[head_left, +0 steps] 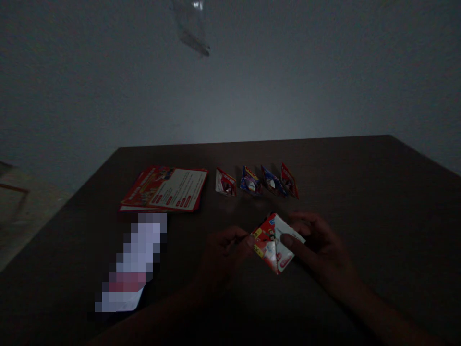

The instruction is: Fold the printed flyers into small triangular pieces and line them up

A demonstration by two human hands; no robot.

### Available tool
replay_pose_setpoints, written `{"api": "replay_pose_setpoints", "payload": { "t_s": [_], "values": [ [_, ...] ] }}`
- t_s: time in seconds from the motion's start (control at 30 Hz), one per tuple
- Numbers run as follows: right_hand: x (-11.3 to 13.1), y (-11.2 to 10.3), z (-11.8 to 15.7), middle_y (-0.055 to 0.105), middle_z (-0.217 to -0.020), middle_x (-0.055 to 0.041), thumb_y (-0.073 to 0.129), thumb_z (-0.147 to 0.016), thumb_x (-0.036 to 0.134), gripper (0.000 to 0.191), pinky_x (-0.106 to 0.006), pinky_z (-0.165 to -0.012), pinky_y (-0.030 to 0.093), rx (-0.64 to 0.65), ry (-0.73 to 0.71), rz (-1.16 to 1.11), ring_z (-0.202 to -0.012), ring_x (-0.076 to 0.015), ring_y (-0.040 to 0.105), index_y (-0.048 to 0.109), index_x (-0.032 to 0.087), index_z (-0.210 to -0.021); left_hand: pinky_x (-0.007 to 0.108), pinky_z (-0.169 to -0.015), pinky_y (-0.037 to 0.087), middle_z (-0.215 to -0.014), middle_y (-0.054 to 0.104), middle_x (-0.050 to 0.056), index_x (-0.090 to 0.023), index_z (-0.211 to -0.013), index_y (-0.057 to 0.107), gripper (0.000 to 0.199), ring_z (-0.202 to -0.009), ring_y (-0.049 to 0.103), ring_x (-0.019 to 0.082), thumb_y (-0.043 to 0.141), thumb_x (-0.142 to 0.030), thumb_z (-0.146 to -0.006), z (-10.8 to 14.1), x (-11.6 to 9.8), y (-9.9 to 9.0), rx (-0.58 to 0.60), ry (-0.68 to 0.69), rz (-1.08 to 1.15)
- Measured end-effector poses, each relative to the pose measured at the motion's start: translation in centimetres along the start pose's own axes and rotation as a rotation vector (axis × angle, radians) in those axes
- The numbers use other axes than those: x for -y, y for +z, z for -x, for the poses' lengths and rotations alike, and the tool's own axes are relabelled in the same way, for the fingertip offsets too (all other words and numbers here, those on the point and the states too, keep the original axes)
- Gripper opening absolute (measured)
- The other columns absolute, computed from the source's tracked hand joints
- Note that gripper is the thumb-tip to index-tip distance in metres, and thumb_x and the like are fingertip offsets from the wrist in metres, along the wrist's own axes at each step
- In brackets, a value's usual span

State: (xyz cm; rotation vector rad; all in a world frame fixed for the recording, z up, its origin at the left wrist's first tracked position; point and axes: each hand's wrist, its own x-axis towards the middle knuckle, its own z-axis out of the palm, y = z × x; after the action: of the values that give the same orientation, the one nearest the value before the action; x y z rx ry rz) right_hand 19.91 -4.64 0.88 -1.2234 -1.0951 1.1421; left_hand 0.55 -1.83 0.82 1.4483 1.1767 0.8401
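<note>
Dark tabletop (pixel 360 192), open rightward; both hands (left (pixel 225 254), right (pixel 324 254)) pinch folded paper (pixel 277 242)

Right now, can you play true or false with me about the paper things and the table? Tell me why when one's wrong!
1. The left hand and the right hand both touch the folded paper. True.
2. Only two small folded shapes sit in a row past the hands. False: there are four.
3. The pile of printed sheets is to the right of that row. False: it is to the left.
4. The folded paper shows some red and some white. True.
5. The clear plastic bag lies on the table. False: it is up against the wall.
</note>
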Motion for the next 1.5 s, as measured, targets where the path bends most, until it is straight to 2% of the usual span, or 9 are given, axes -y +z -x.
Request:
{"api": "replay_pose_setpoints", "payload": {
  "t_s": [0.13, 0.3, 0.47, 0.6, 0.73, 0.87, 1.0, 1.23, 1.5],
  "values": [
    [-0.1, -0.1, 0.1, 0.065, -0.073, 0.0045, 0.07, -0.077, 0.023, 0.022, -0.02, -0.06, 0.05, 0.042, -0.016, -0.006, -0.066, -0.0109, 0.06, 0.059, 0.026, -0.096, 0.021, -0.054, 0.034, -0.057, 0.053, -0.003, -0.015, -0.064, 0.061, 0.023, -0.056, 0.044, 0.011, 0.056, -0.032, -0.079, 0.0, -0.1, 0.0, -0.012, -0.015, 0.025],
    [0.2, 0.0, 0.3, 0.065, -0.07, 0.0055, 0.074, -0.074, 0.024, 0.031, -0.02, -0.057, 0.05, 0.026, 0.054, -0.091, -0.062, -0.0114, 0.061, 0.057, 0.027, -0.1, 0.022, -0.055, 0.035, -0.06, 0.054, -0.002, -0.015, -0.065, 0.06, 0.023, -0.058, 0.046, 0.012, 0.057, -0.032, -0.08, 0.0, 0.3, 0.0, 0.005, -0.028, 0.05],
    [0.2, -0.4, 0.2, 0.07, -0.078, -0.0004, 0.07, -0.077, 0.037, 0.024, -0.024, -0.06, 0.049, 0.073, 0.136, -0.239, -0.069, -0.0151, 0.063, 0.064, 0.025, -0.097, 0.022, -0.059, 0.037, -0.06, 0.052, -0.002, -0.015, -0.068, 0.057, 0.023, -0.06, 0.047, 0.012, 0.053, -0.032, -0.084, -0.2, 1.0, 0.0, 0.031, -0.037, 0.274],
    [-0.1, -0.7, 0.1, 0.071, -0.086, -0.0025, 0.066, -0.078, 0.044, 0.026, -0.026, -0.065, 0.049, 0.138, 0.147, -0.276, -0.076, -0.0169, 0.064, 0.068, 0.027, -0.098, 0.023, -0.06, 0.038, -0.065, 0.053, -0.001, -0.015, -0.073, 0.057, 0.022, -0.062, 0.049, 0.012, 0.052, -0.033, -0.085, -0.5, 1.7, 0.1, 0.084, -0.05, 0.441],
    [0.0, -0.4, 0.3, 0.069, -0.084, -0.0007, 0.071, -0.075, 0.038, 0.028, -0.025, -0.062, 0.05, 0.194, 0.112, -0.209, -0.072, -0.0156, 0.063, 0.067, 0.031, -0.102, 0.024, -0.062, 0.038, -0.069, 0.053, 0.0, -0.015, -0.074, 0.056, 0.022, -0.065, 0.048, 0.013, 0.055, -0.035, -0.083, -0.6, 1.8, 0.3, 0.228, -0.116, 0.513],
    [0.2, -0.3, 0.1, 0.065, -0.1, -0.0038, 0.073, -0.073, 0.033, 0.041, -0.029, -0.071, 0.051, 0.393, 0.066, -0.12, -0.086, -0.0198, 0.063, 0.063, 0.033, -0.113, 0.023, -0.061, 0.035, -0.066, 0.045, -0.001, -0.015, -0.069, 0.053, 0.025, -0.065, 0.043, 0.013, 0.06, -0.038, -0.077, -0.4, 1.1, 0.5, 0.37, -0.209, 0.512],
    [0.5, -0.5, -0.4, 0.058, -0.108, -0.0061, 0.07, -0.074, 0.025, 0.03, -0.032, -0.078, 0.048, 0.555, -0.079, -0.022, -0.1, -0.0234, 0.058, 0.068, 0.031, -0.104, 0.023, -0.059, 0.034, -0.067, 0.046, 0.0, -0.015, -0.069, 0.054, 0.025, -0.066, 0.042, 0.013, 0.062, -0.038, -0.073, -0.4, 0.4, 0.5, 0.428, -0.265, 0.517],
    [0.3, -0.7, -0.3, 0.056, -0.106, -0.0064, 0.071, -0.073, 0.022, 0.021, -0.031, -0.073, 0.049, 0.557, -0.08, -0.026, -0.095, -0.0225, 0.059, 0.069, 0.028, -0.093, 0.023, -0.064, 0.036, -0.071, 0.052, 0.0, -0.014, -0.075, 0.059, 0.029, -0.07, 0.047, 0.014, 0.058, -0.043, -0.079, -0.5, 0.1, 0.4, 0.469, -0.243, 0.346],
    [0.1, -0.9, -0.4, 0.06, -0.093, -0.0072, 0.064, -0.081, 0.039, 0.019, -0.031, -0.071, 0.048, 0.554, -0.099, -0.011, -0.083, -0.021, 0.06, 0.065, 0.022, -0.089, 0.024, -0.062, 0.037, -0.076, 0.055, 0.0, -0.014, -0.088, 0.059, 0.03, -0.07, 0.05, 0.014, 0.058, -0.043, -0.08, 0.3, -0.6, 0.7, 0.448, -0.251, 0.277]
  ]
}}
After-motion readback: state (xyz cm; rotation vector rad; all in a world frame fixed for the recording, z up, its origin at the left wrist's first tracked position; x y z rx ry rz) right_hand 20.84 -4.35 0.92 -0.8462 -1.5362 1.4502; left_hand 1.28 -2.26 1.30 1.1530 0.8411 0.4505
